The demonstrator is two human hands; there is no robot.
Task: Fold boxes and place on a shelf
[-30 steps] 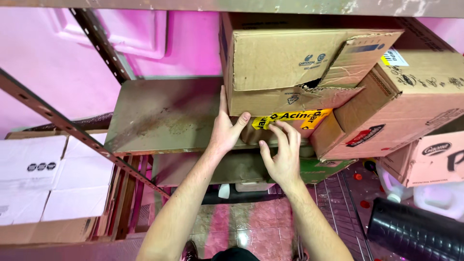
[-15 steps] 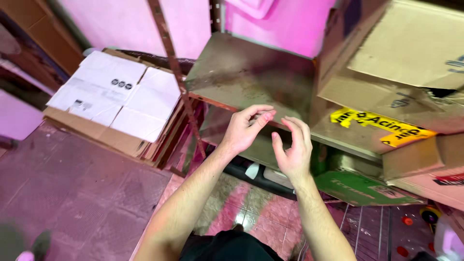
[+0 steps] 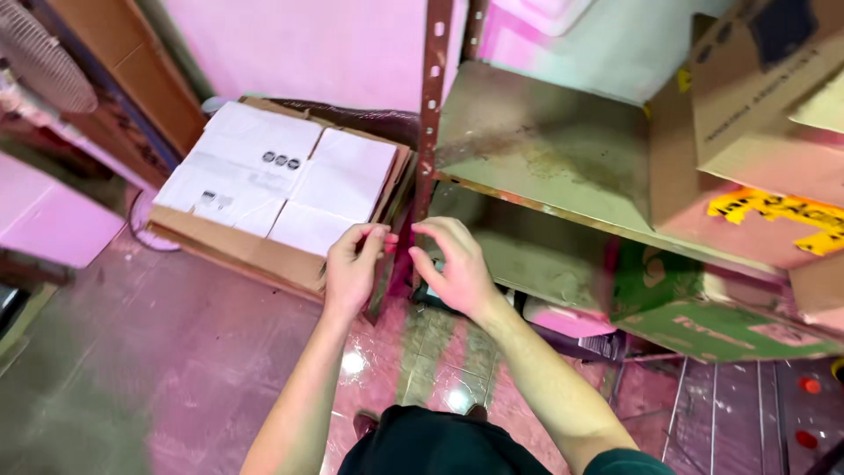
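Head view shows our left hand (image 3: 353,268) and right hand (image 3: 457,264) raised fingertip to fingertip in front of the rusty shelf post (image 3: 431,132), fingers curled loosely with nothing we can make out between them, so neither grips anything. Just behind them a flat cardboard box (image 3: 272,189) rests on the floor with white packets covering its top, while tilted cartons (image 3: 747,149) crowd the bare metal shelf (image 3: 536,149) at right.

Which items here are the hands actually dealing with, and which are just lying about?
In hand:
left hand and right hand, fingertips nearly meeting, empty
rusty perforated metal shelf upright right behind them

Lying about:
flat cardboard box with white sheets
brown carton with yellow tape
green carton
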